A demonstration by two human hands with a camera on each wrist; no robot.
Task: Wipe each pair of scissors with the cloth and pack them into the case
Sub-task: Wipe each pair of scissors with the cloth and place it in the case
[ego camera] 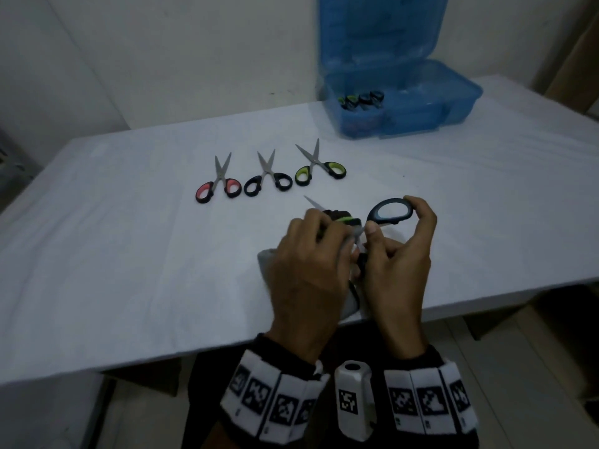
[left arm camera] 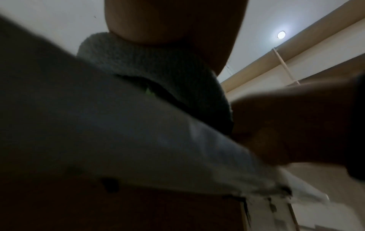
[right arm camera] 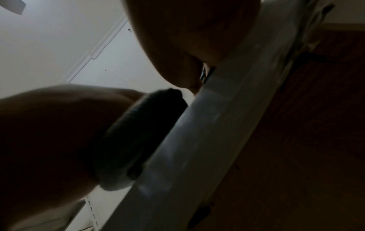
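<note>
We hold one pair of scissors (ego camera: 387,212) at the near table (ego camera: 129,254) edge. Our right hand (ego camera: 397,257) pinches its dark handle loop between thumb and curled fingers. Our left hand (ego camera: 311,270) is closed round the grey cloth (ego camera: 265,256), working it over the blades; one blade tip projects just beyond the left knuckles. A second item with a green stripe sits under the left fingers; we cannot tell what it is.

Progress, as we judge it: wiping of this pair is under way. The blue case (ego camera: 453,102), open, stands well ahead of the right hand and already contains scissors; at least two pairs of handles show, exact number unclear.

Count ahead of the left hand, in one row: three pairs awaiting wiping, namely the pink-handled pair (ego camera: 218,184), the black-handled pair (ego camera: 268,179) and the green-handled pair (ego camera: 319,168). One cloth, one case.
</note>
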